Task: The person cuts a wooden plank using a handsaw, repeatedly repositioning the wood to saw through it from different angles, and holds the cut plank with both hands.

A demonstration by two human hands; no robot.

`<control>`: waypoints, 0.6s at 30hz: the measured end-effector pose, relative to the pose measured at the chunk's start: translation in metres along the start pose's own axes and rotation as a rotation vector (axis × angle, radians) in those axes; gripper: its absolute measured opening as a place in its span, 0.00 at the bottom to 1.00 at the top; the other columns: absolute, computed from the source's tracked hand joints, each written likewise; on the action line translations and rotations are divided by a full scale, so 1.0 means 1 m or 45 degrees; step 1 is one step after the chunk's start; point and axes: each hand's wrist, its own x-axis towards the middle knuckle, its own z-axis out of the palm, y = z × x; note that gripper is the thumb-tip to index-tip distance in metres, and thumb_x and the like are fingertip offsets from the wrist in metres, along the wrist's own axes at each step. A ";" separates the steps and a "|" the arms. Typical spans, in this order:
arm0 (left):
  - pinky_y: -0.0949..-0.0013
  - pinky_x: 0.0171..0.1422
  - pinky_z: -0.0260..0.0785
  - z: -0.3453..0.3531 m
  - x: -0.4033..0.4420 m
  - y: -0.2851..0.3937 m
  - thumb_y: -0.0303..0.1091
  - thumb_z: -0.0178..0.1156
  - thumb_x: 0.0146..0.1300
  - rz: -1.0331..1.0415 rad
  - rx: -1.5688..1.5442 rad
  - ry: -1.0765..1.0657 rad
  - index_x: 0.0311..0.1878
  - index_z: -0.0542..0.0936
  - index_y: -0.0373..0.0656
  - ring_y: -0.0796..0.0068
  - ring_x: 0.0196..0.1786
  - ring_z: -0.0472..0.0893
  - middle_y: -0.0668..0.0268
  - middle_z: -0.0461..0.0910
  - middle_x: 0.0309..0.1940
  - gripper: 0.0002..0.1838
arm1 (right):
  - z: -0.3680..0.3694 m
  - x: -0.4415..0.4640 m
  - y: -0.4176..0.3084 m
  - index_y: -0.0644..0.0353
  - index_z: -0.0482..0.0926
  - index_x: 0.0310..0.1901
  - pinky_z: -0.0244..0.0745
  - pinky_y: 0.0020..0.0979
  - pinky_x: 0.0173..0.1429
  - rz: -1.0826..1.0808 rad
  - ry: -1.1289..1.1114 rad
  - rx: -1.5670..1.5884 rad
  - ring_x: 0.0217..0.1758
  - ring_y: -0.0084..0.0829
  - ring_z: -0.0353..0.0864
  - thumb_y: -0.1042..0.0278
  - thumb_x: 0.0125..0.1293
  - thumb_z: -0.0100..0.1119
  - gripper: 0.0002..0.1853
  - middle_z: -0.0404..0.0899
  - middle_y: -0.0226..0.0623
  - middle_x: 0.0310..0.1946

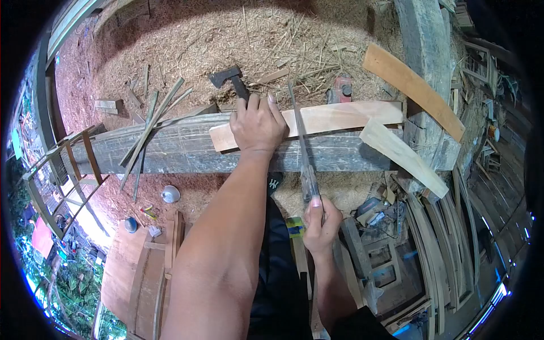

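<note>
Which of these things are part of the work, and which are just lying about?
In use:
Left hand, on the board
Right hand, holding the blade
Beam, under the board

Apparently just lying about:
Hatchet
Sticks
Brown board
Pale board

A smooth pale board [345, 115], a rough wooden beam [198, 153]
Near the beam's far edge, the board's wood looked matt; the beam's was weathered. The long blade [300, 124] was grey metal, the hatchet head [226, 76] dark, dull metal.
</note>
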 end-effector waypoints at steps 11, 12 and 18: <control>0.53 0.48 0.69 -0.003 0.009 -0.003 0.43 0.50 0.77 0.089 0.125 0.133 0.29 0.84 0.47 0.60 0.44 0.81 0.65 0.83 0.33 0.21 | -0.007 -0.027 0.077 0.64 0.69 0.27 0.59 0.40 0.26 -0.251 0.101 -0.132 0.17 0.41 0.65 0.64 0.75 0.53 0.17 0.62 0.41 0.16; 0.53 0.48 0.69 -0.004 0.007 -0.003 0.43 0.50 0.77 0.075 0.125 0.130 0.29 0.84 0.47 0.60 0.44 0.81 0.65 0.83 0.33 0.21 | -0.012 -0.028 0.071 0.64 0.69 0.26 0.59 0.40 0.26 -0.220 0.071 -0.125 0.17 0.42 0.65 0.65 0.75 0.53 0.17 0.63 0.41 0.16; 0.53 0.48 0.70 -0.004 0.010 0.001 0.43 0.52 0.75 0.058 0.104 0.112 0.30 0.88 0.46 0.61 0.42 0.82 0.65 0.87 0.34 0.21 | 0.004 -0.027 0.032 0.62 0.66 0.24 0.55 0.33 0.25 -0.190 0.097 -0.057 0.19 0.25 0.64 0.64 0.76 0.53 0.20 0.64 0.33 0.16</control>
